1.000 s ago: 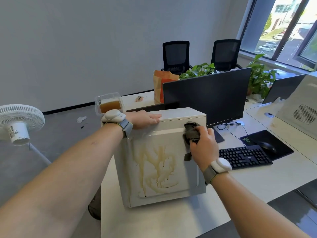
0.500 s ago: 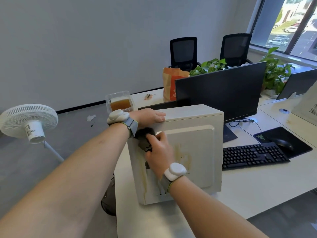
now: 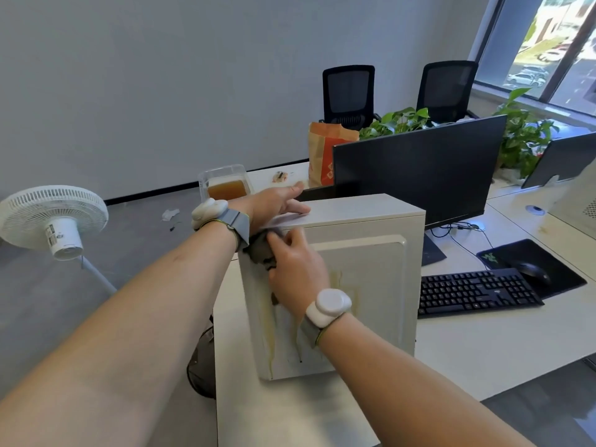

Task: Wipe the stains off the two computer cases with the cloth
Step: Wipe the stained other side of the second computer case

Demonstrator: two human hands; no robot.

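Two hands on one white computer case (image 3: 364,285), which stands upright near the left end of the white table (image 3: 483,356). Yellow-brown stains (image 3: 337,279) run down its facing side panel, with drips trailing to the lower edge. The right hand (image 3: 295,269) has its grip curled tight round a dark grey cloth (image 3: 259,250), bunched up and pressed against the panel's upper left corner. The left hand (image 3: 274,204) lies flat over the top left edge of the case, fingers straight, nothing held in that grip, just pressing down. Both wrists carry a white puck-shaped device on a grey strap.

A second computer case (image 3: 580,204) shows only partly at the far right edge, pale, with a perforated vent patch.

Moving outward: just right of the stained case lies a black keyboard (image 3: 474,293), and beyond it a black mouse (image 3: 532,271) on a black mouse pad (image 3: 554,272). Behind the case stands a black monitor (image 3: 416,172), screen dark. Further back on the table, a clear plastic container (image 3: 225,183) with brown liquid, and an orange paper bag (image 3: 322,156). Green potted plants (image 3: 396,121) sit behind the monitor, with two black mesh office chairs (image 3: 350,91) against the grey wall. A white standing fan (image 3: 53,217) is on the floor to the left.
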